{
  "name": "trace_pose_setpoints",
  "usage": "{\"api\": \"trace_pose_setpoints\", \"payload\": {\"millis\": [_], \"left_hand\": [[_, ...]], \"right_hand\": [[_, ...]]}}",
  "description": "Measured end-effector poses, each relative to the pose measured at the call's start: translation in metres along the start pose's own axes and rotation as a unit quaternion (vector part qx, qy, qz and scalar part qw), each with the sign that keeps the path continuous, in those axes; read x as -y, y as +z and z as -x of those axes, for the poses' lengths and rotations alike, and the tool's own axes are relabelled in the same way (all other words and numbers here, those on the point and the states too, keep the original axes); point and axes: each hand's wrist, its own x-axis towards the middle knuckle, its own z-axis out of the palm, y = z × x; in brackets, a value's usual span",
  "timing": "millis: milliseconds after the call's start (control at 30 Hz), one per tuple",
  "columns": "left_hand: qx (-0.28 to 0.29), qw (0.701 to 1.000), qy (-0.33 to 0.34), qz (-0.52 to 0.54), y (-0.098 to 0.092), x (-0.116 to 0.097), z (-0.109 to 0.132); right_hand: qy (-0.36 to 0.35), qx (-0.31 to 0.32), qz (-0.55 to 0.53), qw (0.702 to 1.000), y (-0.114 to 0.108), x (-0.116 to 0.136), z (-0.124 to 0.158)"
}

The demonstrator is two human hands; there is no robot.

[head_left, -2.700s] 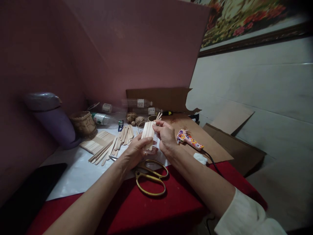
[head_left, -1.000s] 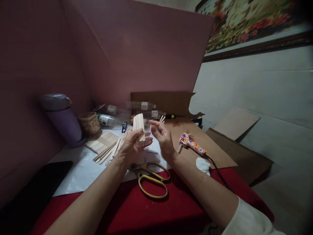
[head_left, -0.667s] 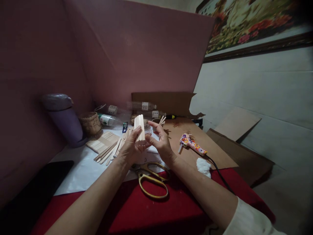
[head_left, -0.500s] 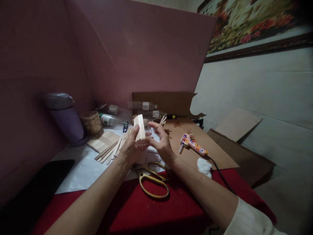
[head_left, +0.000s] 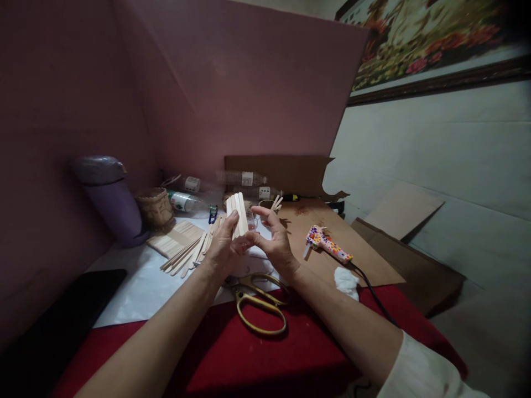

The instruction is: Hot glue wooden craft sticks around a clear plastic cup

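Pinching sticks (head_left: 238,215) beyond the scissors (head_left: 239,298), the left hand (head_left: 223,243) could skew them by over-squeezing; the right hand's (head_left: 279,247) grip is unclear.

At the centre of the frame, the left hand (head_left: 223,246) grips, its thumb pointing upward. The right hand (head_left: 277,240) curves beside it, forefinger and thumb apart in a C, thumb tip near the left fingers. The bare left forearm (head_left: 166,326) slants from lower left, the right forearm (head_left: 344,315) from a pale sleeve (head_left: 423,365) at lower right.
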Motion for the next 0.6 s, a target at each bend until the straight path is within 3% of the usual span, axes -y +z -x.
{"api": "trace_pose_setpoints", "payload": {"millis": [200, 600], "left_hand": [[-0.017, 1.0, 0.005, -0.016, 0.0014, -0.0003, 0.0013], [0.0, 1.0, 0.017, -0.023, -0.0018, 0.0013, -0.002]], "right_hand": [[-0.044, 0.013, 0.016, 0.999, -0.0014, 0.0013, -0.0003], [-0.061, 0.025, 0.037, 0.997, -0.0042, -0.0016, -0.0012]]}}
